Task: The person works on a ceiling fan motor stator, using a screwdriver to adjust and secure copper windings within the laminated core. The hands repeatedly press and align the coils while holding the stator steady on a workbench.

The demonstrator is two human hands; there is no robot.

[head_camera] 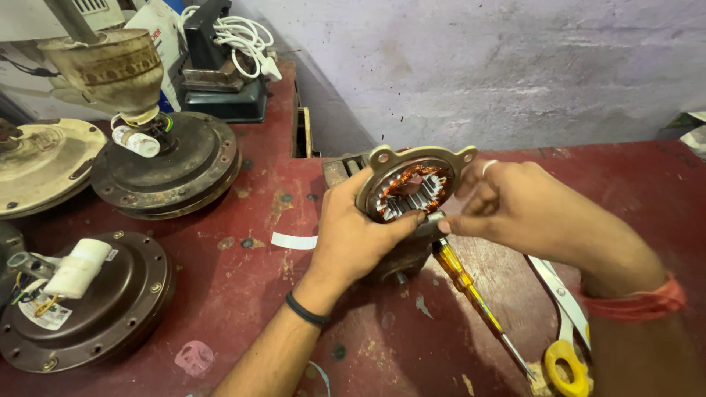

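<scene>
Red-painted and badly chipped, the workbench [243,294] filled most of the view, with a pale plastered wall [478,59] rising behind it. At the far left lay three ceiling-fan motors: a cream-coloured one [37,165] partly cut off by the edge, a dark brown one [165,165] with a tarnished cup-shaped cover [110,66] standing over it, and nearer, another brown motor housing [95,301] carrying a white cylindrical capacitor [77,268]. At the back of the bench stood a black device [217,66] with a coiled white cord [246,37] on top.

Near the middle of the bench, raised above its surface, a small round motor stator [412,187] in a beige metal frame showed copper windings and steel teeth. The left hand [357,239] clasped it from the lower left, fingers curled about the frame and the thumb pressed on its lower rim. The right hand [515,209] met it from the right, fingers pinched narrowly together at that same lower rim; what they gripped could not be made out. A ring sat on one finger, and a red thread band [640,301] circled the wrist.

Below the hands lay a yellow-handled screwdriver [471,290], slanting toward the lower right. Yellow-handled scissors [566,331] rested just beside it. A white strip of paper [293,240] lay left of the left hand, and a small pink scrap [193,358] sat near the front edge.
</scene>
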